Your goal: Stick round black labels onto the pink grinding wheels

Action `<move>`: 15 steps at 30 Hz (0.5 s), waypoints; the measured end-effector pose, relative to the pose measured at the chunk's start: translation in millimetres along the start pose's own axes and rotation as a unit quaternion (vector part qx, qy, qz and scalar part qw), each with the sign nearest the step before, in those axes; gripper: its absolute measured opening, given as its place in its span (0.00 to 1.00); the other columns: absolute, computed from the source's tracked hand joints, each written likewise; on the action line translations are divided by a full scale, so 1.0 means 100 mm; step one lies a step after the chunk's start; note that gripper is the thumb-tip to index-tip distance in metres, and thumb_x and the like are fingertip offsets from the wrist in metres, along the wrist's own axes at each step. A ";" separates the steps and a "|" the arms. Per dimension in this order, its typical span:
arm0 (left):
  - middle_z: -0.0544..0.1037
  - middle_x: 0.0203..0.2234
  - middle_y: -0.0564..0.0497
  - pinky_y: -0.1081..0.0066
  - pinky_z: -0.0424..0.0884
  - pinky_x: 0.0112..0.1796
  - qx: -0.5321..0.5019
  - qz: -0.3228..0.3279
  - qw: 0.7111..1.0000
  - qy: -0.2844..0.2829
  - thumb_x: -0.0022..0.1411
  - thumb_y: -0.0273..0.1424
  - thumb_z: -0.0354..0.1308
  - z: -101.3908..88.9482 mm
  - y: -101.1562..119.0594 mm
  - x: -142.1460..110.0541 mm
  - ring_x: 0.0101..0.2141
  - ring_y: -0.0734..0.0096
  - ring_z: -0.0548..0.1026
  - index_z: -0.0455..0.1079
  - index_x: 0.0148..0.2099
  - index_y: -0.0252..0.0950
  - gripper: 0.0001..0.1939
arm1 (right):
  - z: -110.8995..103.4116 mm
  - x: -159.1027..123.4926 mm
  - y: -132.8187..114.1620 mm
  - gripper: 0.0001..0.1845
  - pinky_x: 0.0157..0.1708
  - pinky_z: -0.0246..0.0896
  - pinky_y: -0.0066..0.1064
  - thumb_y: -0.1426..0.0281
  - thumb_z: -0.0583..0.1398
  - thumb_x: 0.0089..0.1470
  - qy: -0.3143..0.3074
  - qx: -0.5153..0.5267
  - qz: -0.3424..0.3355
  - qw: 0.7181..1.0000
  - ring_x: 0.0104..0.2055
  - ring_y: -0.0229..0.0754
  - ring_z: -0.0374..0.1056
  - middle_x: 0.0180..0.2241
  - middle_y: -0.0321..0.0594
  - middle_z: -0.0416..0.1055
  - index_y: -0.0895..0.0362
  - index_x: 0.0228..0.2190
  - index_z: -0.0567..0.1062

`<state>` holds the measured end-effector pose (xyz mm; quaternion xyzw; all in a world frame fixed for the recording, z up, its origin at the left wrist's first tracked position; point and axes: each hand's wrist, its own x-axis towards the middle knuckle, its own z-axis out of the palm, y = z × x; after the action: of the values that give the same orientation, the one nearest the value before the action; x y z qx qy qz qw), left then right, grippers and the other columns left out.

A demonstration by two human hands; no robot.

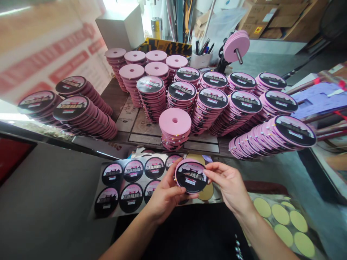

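Lower centre: left hand (166,193) curled round labelled disc (191,177), right hand (227,179) pinching its right edge. Probably light, softish foam; hold by rim.

"How many stacks of pink discs (175,133) on the table (148,128)?"
"Twenty: thirteen topped with black labels (213,98), seven plain pink."
"And hands (166,195)?"
"Two, plus one held disc (191,178) and one pen cup (201,59)."

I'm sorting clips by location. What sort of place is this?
Probably a small workshop or packing area, judging by the many stacks of pink discs, the sheet of round labels in front of them, and the cardboard boxes piled in the background.
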<state>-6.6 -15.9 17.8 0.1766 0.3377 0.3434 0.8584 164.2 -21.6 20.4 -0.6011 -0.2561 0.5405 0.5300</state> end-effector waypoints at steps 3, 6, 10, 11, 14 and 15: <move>0.68 0.50 0.48 0.60 0.72 0.40 0.002 -0.002 1.000 0.000 0.47 0.18 0.59 0.00 0.00 0.01 0.43 0.61 0.72 0.58 0.57 0.48 0.36 | 0.00 0.00 0.00 0.11 0.20 0.59 0.23 0.68 0.70 0.30 -0.001 0.006 0.003 1.000 0.18 0.31 0.61 0.18 0.34 0.71 0.58 0.20 0.76; 0.68 0.50 0.48 0.60 0.72 0.40 0.004 0.000 1.000 -0.003 0.48 0.18 0.59 -0.01 0.00 0.01 0.43 0.60 0.72 0.57 0.58 0.48 0.37 | 0.00 0.01 0.02 0.10 0.20 0.59 0.23 0.68 0.70 0.31 -0.003 0.007 0.000 1.000 0.18 0.31 0.61 0.18 0.34 0.71 0.58 0.20 0.76; 0.68 0.50 0.48 0.60 0.72 0.41 0.007 0.004 1.000 -0.001 0.48 0.18 0.59 0.00 -0.01 0.01 0.43 0.61 0.72 0.56 0.58 0.49 0.37 | 0.00 0.00 0.04 0.10 0.20 0.59 0.23 0.68 0.69 0.31 0.001 0.003 -0.006 1.000 0.18 0.31 0.61 0.18 0.34 0.71 0.58 0.20 0.76; 0.69 0.50 0.48 0.60 0.72 0.41 0.008 0.004 1.000 0.001 0.48 0.18 0.58 0.00 -0.02 0.01 0.44 0.61 0.72 0.56 0.58 0.49 0.37 | 0.00 0.00 0.04 0.10 0.20 0.59 0.23 0.68 0.69 0.32 0.003 0.002 -0.009 1.000 0.18 0.31 0.61 0.18 0.34 0.71 0.58 0.20 0.76; 0.68 0.50 0.48 0.59 0.72 0.41 0.009 0.011 1.000 0.008 0.49 0.18 0.57 0.03 -0.02 -0.01 0.45 0.59 0.71 0.56 0.58 0.49 0.36 | 0.00 -0.02 0.06 0.09 0.20 0.59 0.24 0.69 0.69 0.33 0.010 -0.005 -0.028 1.000 0.19 0.32 0.62 0.19 0.35 0.71 0.58 0.21 0.76; 0.68 0.50 0.48 0.60 0.72 0.41 0.009 0.012 1.000 0.010 0.49 0.18 0.57 0.04 -0.02 -0.02 0.45 0.60 0.71 0.56 0.58 0.49 0.36 | 0.00 -0.02 0.07 0.09 0.20 0.59 0.24 0.69 0.68 0.33 0.011 -0.008 -0.036 0.999 0.19 0.32 0.62 0.19 0.35 0.72 0.58 0.21 0.76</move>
<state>-4.1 -18.6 20.2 0.1848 0.3469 0.3526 0.8492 161.8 -25.2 14.9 -0.6019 -0.2760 0.5121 0.5471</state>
